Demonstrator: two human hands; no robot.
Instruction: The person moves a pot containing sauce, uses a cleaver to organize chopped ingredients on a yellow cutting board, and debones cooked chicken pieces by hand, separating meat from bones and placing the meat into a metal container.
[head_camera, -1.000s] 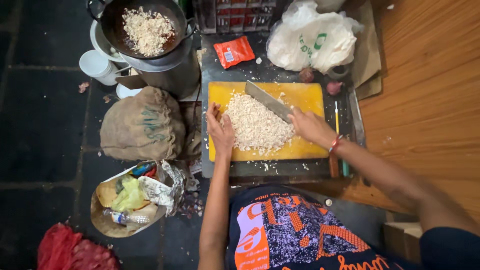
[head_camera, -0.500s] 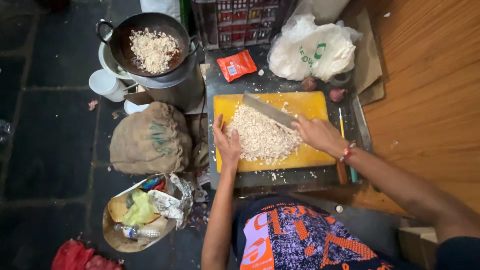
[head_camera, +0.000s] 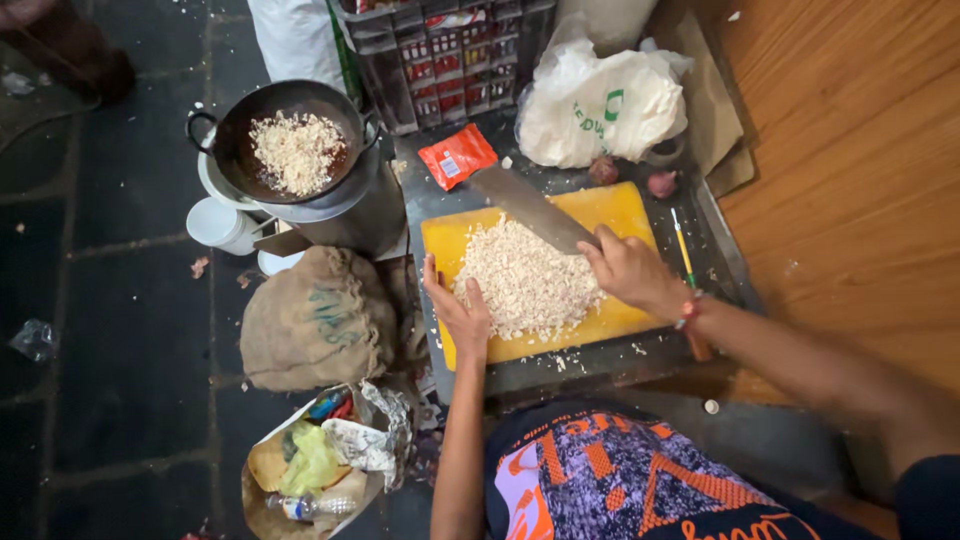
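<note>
Two hands are working over a yellow cutting board (head_camera: 620, 210) lying on a dark metal tray (head_camera: 720, 250) beside a wooden wall. A pile of chopped white bits (head_camera: 525, 280) is covering the board's middle. Your right hand (head_camera: 625, 270) is gripping a broad knife (head_camera: 530, 207), its blade slanting across the pile's far edge. Your left hand (head_camera: 460, 315) is resting open-palmed against the pile's left side.

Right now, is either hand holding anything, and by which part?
The right hand grips a big knife by its handle, hidden in the fist. The left hand holds nothing; it rests open against the pile of chopped bits.
</note>
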